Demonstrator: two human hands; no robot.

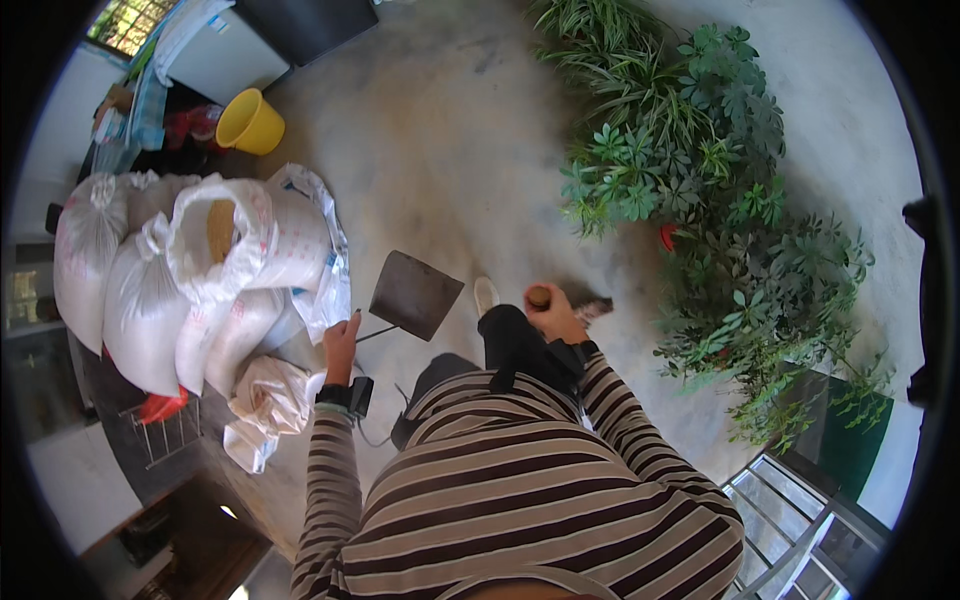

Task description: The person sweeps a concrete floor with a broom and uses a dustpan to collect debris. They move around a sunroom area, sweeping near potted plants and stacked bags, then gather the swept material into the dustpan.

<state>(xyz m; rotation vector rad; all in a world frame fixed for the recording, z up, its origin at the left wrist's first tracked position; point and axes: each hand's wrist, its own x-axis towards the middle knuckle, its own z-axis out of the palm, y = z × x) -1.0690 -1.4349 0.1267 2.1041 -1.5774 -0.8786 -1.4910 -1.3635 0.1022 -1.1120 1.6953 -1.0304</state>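
My left hand (341, 346) is closed around the handle of a dustpan, of which a thin dark rod shows beside the fingers. The dustpan's brown, flat pan (416, 294) lies low, ahead of that hand and to its right. In my right hand (559, 315) is a broom handle (538, 297), seen end-on as a round brown tip. Just beyond the right wrist, a blurred reddish and dark broom head (595, 309) shows near the floor. Most of the broom's shaft is hidden by the hand. One pale shoe (486, 295) shows between the dustpan and my right hand.
White woven sacks (142, 300) are piled at the left; one open sack (296, 225) has a tan thing inside. Crumpled sacks (274, 397) lie near my left arm. A yellow bucket (251, 124) stands farther off. Potted plants (675, 172) line the right, with a metal frame (780, 510) below them.
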